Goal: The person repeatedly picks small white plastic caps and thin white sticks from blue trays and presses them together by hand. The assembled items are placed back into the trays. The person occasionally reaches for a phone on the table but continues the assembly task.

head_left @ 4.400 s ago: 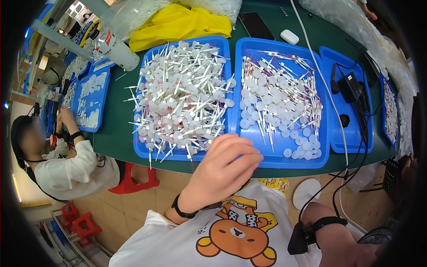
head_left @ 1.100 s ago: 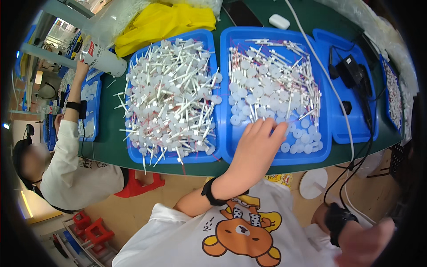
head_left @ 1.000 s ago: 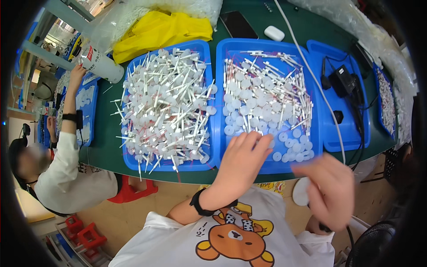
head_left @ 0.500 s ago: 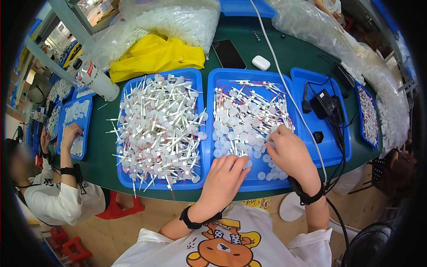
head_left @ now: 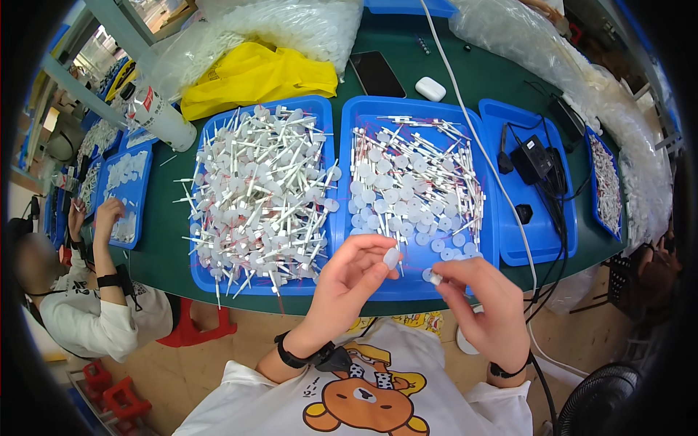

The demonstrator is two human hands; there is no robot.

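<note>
My left hand (head_left: 349, 280) pinches a round translucent white disc (head_left: 391, 257) between thumb and fingers, above the front edge of the middle blue tray (head_left: 488, 247). Close by on the right, my right hand (head_left: 486, 294) grips a small white stick-like part (head_left: 435, 277) by its end; most of it is hidden by the fingers. Beneath both hands, that tray holds loose discs (head_left: 392, 195) and thin white sticks with reddish wires (head_left: 436, 134). To the left, another blue tray (head_left: 327, 109) is heaped with sticks that carry discs.
At the right, a blue tray (head_left: 509, 254) holds a black power adapter (head_left: 532, 161) and cables. A white cable (head_left: 476, 131) crosses the middle tray. Behind are a yellow bag (head_left: 258, 80), a phone (head_left: 376, 74), a white case (head_left: 430, 89) and a bottle (head_left: 163, 123). A co-worker (head_left: 87, 312) sits at left.
Both hands have lifted from the parts in the middle tray and come back toward me. The left now holds up a disc, and the right a small white part.
</note>
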